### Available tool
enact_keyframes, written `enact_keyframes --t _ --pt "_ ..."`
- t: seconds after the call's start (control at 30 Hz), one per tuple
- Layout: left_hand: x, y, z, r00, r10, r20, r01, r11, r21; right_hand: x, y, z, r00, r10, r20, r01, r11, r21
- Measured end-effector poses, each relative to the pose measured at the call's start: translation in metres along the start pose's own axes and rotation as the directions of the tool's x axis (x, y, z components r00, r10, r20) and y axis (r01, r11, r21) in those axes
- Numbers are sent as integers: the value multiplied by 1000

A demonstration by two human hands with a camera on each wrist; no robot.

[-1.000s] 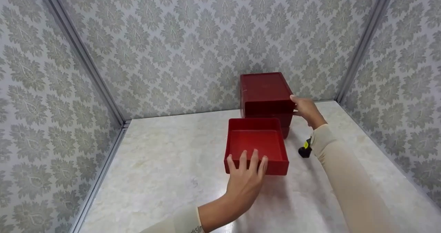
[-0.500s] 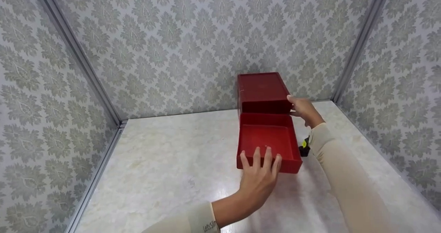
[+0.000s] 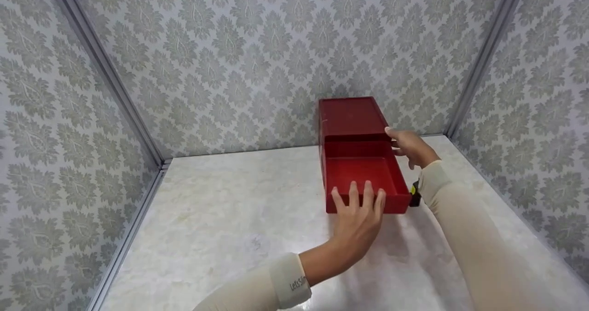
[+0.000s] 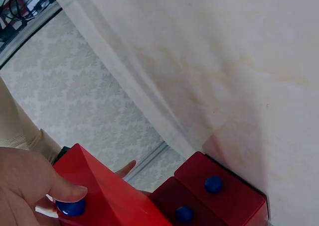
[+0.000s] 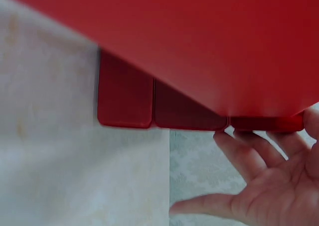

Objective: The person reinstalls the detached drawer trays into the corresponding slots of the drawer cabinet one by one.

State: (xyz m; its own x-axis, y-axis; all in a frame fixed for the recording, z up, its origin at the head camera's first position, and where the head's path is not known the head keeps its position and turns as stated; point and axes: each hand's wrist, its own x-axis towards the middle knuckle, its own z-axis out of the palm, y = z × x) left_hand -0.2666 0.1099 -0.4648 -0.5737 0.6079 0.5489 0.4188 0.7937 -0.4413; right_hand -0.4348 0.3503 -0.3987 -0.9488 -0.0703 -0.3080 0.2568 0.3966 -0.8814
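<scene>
My left hand (image 3: 358, 228) grips the front wall of a red drawer (image 3: 363, 175), its fingertips over the rim. In the left wrist view its thumb lies at the blue knob (image 4: 71, 207) on the drawer front. The drawer's back end sits in the top opening of a dark red cabinet (image 3: 353, 118), and most of it sticks out. My right hand (image 3: 414, 147) rests on the cabinet's upper right front corner, thumb at the top edge and fingers along the side. In the right wrist view those fingers are mostly straight. Nothing shows inside the drawer.
Below the drawer, two more drawer fronts with blue knobs (image 4: 213, 184) stand flush. A small black-and-yellow object (image 3: 415, 195) lies right of the drawer, partly hidden. Patterned walls (image 3: 230, 71) enclose the pale tabletop (image 3: 221, 210); the cabinet stands near the back wall.
My left hand has moved the drawer right, then back into the top opening, away from me. My right hand has stayed at the cabinet's corner.
</scene>
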Motion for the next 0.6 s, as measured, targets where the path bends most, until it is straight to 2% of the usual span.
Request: enact_keyframes --t 0.23,0.6 --pt "4 6 1 1000 17 -11 -17 999 29 1 -1 -1 1000 7 8 -6 1000 -14" --pt "1 6 5 999 48 -16 -47 997 66 -2 -3 0 1000 8 -13 -9 998 -54"
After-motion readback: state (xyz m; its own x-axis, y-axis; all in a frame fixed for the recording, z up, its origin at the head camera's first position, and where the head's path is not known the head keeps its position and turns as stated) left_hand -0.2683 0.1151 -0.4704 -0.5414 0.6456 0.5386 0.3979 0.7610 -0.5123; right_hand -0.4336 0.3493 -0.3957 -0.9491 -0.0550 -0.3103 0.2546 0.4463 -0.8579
